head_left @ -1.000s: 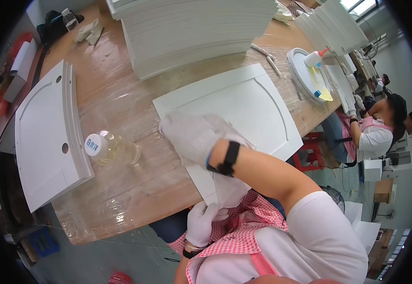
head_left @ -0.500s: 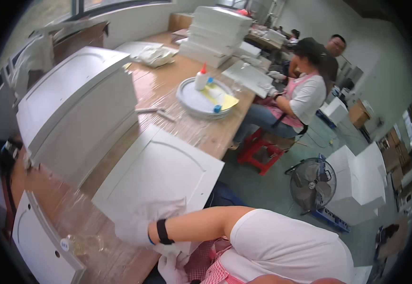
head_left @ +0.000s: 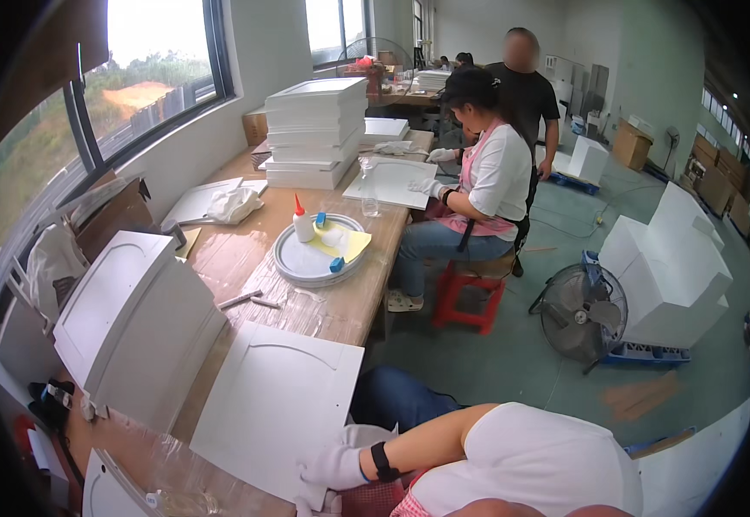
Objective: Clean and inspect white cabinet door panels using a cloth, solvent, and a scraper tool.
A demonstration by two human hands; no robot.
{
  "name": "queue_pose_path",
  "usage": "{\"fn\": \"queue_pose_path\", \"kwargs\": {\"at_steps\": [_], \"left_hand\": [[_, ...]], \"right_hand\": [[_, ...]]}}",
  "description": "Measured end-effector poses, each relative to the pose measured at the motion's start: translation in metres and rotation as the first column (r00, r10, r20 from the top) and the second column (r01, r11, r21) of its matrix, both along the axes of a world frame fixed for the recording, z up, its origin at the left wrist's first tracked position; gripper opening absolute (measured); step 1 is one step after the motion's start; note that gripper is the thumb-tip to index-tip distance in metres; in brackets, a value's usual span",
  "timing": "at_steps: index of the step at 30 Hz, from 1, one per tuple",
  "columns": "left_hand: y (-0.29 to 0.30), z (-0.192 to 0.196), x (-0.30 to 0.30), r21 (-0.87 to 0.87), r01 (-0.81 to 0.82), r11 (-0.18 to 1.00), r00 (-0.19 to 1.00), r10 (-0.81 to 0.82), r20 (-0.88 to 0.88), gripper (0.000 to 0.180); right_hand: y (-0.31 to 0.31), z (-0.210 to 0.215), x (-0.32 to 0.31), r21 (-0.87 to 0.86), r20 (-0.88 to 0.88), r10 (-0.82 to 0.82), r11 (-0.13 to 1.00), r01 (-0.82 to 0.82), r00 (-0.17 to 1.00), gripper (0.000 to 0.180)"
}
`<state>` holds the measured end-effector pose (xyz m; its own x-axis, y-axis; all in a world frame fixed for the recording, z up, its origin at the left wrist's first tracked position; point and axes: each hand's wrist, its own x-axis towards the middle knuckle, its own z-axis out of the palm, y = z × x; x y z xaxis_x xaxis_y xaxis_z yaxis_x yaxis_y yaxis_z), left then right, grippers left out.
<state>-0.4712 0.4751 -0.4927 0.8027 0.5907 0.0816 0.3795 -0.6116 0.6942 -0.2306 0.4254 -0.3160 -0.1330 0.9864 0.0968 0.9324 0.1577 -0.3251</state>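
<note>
A white panel (head_left: 276, 409) with a curved groove near its far end lies on the table in front of me, tilted toward the lower edge of the view. My right hand (head_left: 332, 468), in a white glove, is over the panel's near right edge. Its fingers are curled around what looks like a crumpled white cloth (head_left: 370, 434), partly hidden behind the hand. Below it, at the bottom of the view, the gloved fingers of my left hand (head_left: 321, 503) are closed on the panel's near edge. The rest of that hand is cut off.
Left of the panel stands a row of upright white panels (head_left: 155, 336). Beyond it are marker-like sticks (head_left: 250, 300) and a round lid (head_left: 306, 263) carrying a glue bottle (head_left: 303, 226). A seated co-worker (head_left: 491, 172) handles another panel; a floor fan (head_left: 584, 314) stands right.
My view has levelled and lifted, showing more windows. My right hand has swept across the panel from its left side to its near right edge. My left hand stays at the near edge.
</note>
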Motion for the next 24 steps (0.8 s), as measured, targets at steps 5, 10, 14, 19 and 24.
{"fn": "queue_pose_path", "kwargs": {"at_steps": [5, 10, 14, 19, 24], "left_hand": [[-0.024, 0.08, 0.045, -0.951, -0.244, 0.192, 0.646, 0.763, -0.012, 0.067], [-0.04, 0.119, 0.052, -0.986, -0.166, -0.008, 0.425, 0.902, -0.079, 0.045], [-0.02, 0.077, 0.04, -0.988, -0.116, -0.103, 0.496, 0.856, -0.148, 0.044], [-0.04, 0.121, 0.047, -0.978, -0.208, -0.022, 0.475, 0.872, -0.12, 0.035], [-0.047, 0.135, 0.057, -0.967, -0.253, 0.018, 0.447, 0.889, -0.1, 0.036]], "right_hand": [[-0.014, 0.018, 0.007, -0.159, -0.21, -0.193, 0.974, 0.161, 0.959, 0.022], [-0.006, 0.001, 0.126, -0.089, -0.05, -0.574, 0.818, 0.569, 0.817, 0.02], [0.003, -0.018, 0.048, -0.077, -0.065, -0.257, 0.965, 0.252, 0.964, 0.015], [-0.022, 0.022, 0.03, -0.197, -0.138, -0.035, 0.98, 0.008, 0.99, 0.046], [-0.039, -0.004, 0.201, 0.199, 0.036, -0.504, 0.85, 0.488, 0.863, 0.047]]}}
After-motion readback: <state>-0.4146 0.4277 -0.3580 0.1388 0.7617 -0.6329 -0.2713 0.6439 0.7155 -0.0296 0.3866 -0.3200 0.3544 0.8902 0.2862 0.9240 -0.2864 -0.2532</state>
